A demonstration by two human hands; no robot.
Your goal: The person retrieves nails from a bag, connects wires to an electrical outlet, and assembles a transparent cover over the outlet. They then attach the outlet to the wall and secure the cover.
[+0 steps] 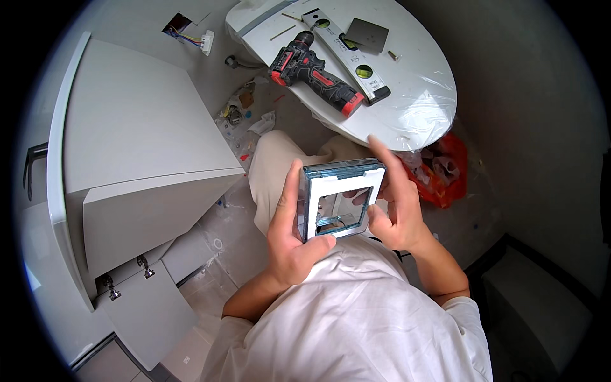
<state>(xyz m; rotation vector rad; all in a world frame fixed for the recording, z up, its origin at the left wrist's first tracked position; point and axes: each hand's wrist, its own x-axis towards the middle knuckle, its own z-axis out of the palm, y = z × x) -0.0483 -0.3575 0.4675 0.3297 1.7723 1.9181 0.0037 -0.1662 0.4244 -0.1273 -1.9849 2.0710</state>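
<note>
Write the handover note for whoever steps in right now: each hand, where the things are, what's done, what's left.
Left hand: grips the left edge of the square glass-edged frame, thumb along its side.
Right hand: holds the frame's right edge, forefinger up past its top corner.
Frame: held over the lap, its centre opening empty.
Closed toilet lid, plastic-wrapped: red and black cordless drill, spirit level, grey square plate, a screw.
Wall: open box with loose wires.
Done: frame in hand.
Left: frame and grey plate are not mounted; the wires hang bare.
</note>
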